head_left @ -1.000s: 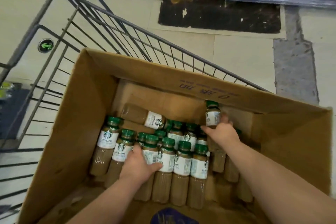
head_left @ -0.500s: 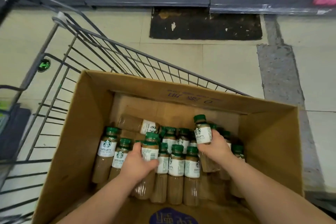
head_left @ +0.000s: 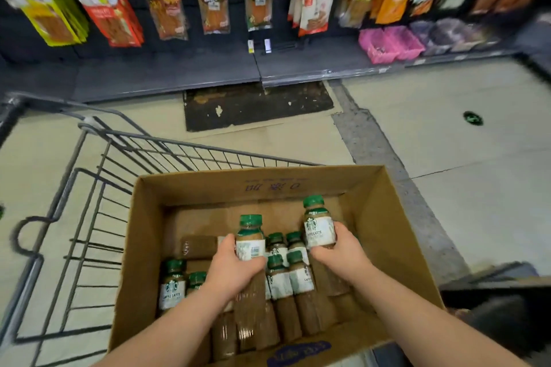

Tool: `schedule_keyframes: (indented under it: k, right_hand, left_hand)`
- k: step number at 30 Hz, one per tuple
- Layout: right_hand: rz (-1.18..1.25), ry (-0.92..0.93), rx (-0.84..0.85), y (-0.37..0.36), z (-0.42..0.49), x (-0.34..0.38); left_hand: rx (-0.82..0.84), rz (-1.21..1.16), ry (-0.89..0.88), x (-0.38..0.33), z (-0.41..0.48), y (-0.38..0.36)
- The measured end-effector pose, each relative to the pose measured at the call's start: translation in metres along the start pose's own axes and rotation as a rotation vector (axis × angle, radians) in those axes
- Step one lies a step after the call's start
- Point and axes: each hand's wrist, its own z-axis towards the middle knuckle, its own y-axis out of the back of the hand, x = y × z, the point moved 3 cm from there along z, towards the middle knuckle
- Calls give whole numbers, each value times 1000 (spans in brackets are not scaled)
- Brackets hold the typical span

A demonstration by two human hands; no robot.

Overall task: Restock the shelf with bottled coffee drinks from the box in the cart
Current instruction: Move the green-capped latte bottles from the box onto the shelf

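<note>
- In the lower middle of the frame, the left hand [head_left: 235,270] is wrapping its fingers round one bottle [head_left: 250,238], and the right hand [head_left: 340,253], just right of centre, is gripping a second bottle [head_left: 317,226]; both bottles are sitting upright, raised above the rest
- Each grip is sitting on the label, with the heavy body hanging below, so a bottle could be slipping out on the way up if the fingers are loosening
- Beneath the hands, the remaining bottles [head_left: 286,277] are standing packed in the box [head_left: 208,191], with one lying bottle [head_left: 199,246] at the left; the gaps being opened may be letting neighbours topple
- The box is resting in the cart [head_left: 208,148], lower left; knocking a bottle against the cardboard wall could be jolting it loose
- Farther up, the shelf [head_left: 298,65] is running across the upper frame below hanging packets [head_left: 208,6]; everything there is blurring, so I cannot tell where the drinks belong
</note>
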Motion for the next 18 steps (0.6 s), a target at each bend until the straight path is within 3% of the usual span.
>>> schedule_keyframes:
  k: [10, 18]
  right_hand:
    - [173, -29, -315, -4, -128, 18]
    - [340, -125, -597, 5, -244, -12]
  left_hand:
    - [180, 66, -293, -32, -60, 26]
    - [413, 121, -481, -58, -130, -20]
